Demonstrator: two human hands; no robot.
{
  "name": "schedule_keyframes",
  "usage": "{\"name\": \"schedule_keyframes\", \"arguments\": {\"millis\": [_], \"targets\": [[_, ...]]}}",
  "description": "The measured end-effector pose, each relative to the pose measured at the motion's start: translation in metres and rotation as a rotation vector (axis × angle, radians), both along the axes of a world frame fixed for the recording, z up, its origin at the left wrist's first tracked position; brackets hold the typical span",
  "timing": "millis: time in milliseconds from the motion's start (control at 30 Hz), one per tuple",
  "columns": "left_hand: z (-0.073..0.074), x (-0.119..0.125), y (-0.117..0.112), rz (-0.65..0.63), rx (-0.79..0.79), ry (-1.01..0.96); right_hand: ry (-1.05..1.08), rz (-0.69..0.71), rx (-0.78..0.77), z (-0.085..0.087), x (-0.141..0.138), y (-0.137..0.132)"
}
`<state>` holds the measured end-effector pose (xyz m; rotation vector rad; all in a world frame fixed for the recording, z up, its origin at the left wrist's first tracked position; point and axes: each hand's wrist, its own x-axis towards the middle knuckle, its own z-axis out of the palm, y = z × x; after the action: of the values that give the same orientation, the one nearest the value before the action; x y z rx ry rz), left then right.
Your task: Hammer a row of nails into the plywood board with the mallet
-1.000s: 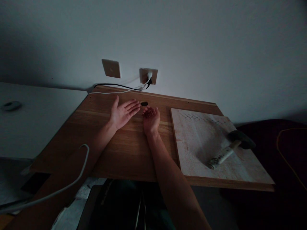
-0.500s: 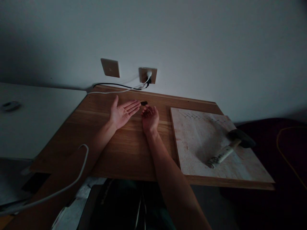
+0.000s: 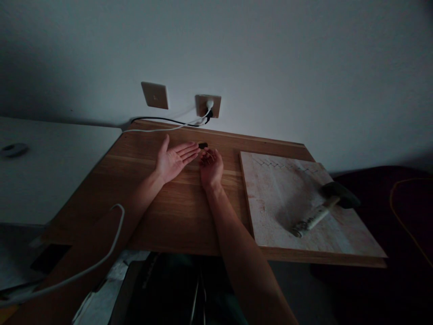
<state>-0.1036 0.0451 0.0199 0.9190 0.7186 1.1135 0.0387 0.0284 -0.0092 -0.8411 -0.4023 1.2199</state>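
Both palms up, mid-frame: left hand [image 3: 173, 161] flat, empty; right hand [image 3: 211, 169] curled, can't tell if gripping. Dark spot [image 3: 203, 145] just past them, upper-centre, on wooden desk [image 3: 189, 212]. Looks idle; any grasp needs left fingers curled.

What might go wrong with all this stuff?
The hammer lies with its head seemingly poking past the edge of the board, so a bump might knock it off. Also, the white cord runs behind the left hand, which might snag it and tug the plug loose.
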Motion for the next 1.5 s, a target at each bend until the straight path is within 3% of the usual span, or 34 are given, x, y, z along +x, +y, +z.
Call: {"name": "schedule_keyframes", "arguments": {"millis": [333, 1500], "targets": [[-0.003, 0.007, -0.002, 0.092, 0.077, 0.135, -0.332, -0.086, 0.139, 0.003, -0.008, -0.006], [-0.011, 0.01, 0.0, 0.049, 0.144, 0.127, -0.35, -0.039, 0.17, 0.005, -0.011, -0.011]]}}
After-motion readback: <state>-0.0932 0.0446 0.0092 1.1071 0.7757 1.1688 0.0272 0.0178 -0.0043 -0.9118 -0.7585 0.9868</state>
